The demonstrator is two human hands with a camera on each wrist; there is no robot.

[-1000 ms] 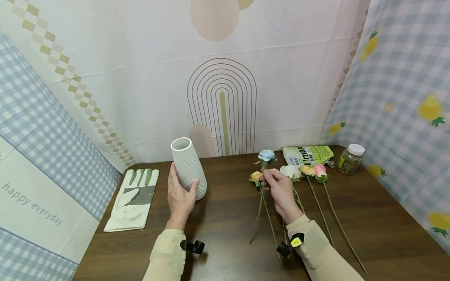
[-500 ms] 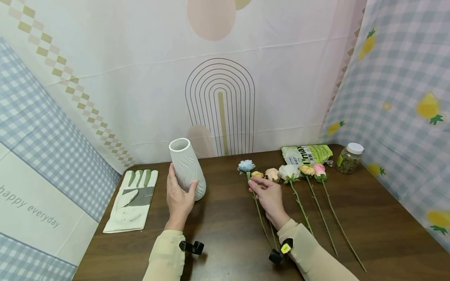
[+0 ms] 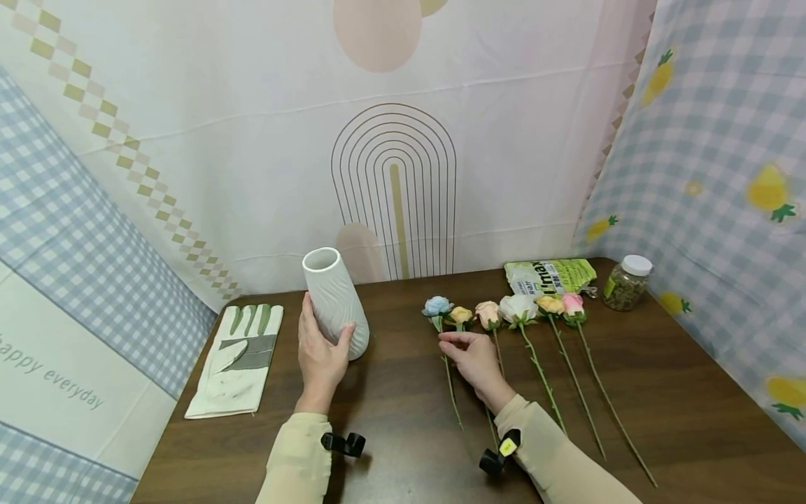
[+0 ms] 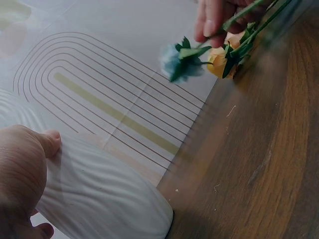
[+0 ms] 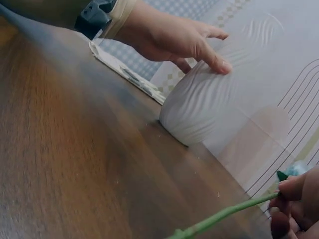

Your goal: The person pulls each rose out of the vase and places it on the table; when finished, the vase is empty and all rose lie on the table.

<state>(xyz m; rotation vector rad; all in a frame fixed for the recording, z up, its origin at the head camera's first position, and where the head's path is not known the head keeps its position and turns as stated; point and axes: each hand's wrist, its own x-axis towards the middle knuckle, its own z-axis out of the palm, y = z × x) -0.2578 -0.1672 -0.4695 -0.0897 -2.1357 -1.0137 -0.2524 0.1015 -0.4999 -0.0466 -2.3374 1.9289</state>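
Note:
My left hand [image 3: 322,357] grips a white ribbed vase [image 3: 338,301] around its side, fingers on the left and thumb on the front. The vase stands upright on the table, its mouth facing up. My right hand [image 3: 475,360] pinches the green stem of a blue artificial rose [image 3: 437,306] just below the bloom. In the right wrist view the stem [image 5: 224,214] runs out from between thumb and fingers. Close beside the blue bloom lies a yellow rose [image 3: 461,316], partly behind the hand. A peach rose [image 3: 488,314] lies right of it, its stem partly covered by my wrist.
Further right lie a white rose [image 3: 519,308], a yellow-orange rose [image 3: 550,304] and a pink rose [image 3: 572,304]. Behind them are a green packet [image 3: 550,277] and a jar with a white lid [image 3: 626,283]. A white-and-grey glove [image 3: 236,360] lies at the left.
My right hand has brought the blue rose leftward and down, away from the other flowers, which now show more fully. My left hand keeps its hold on the vase.

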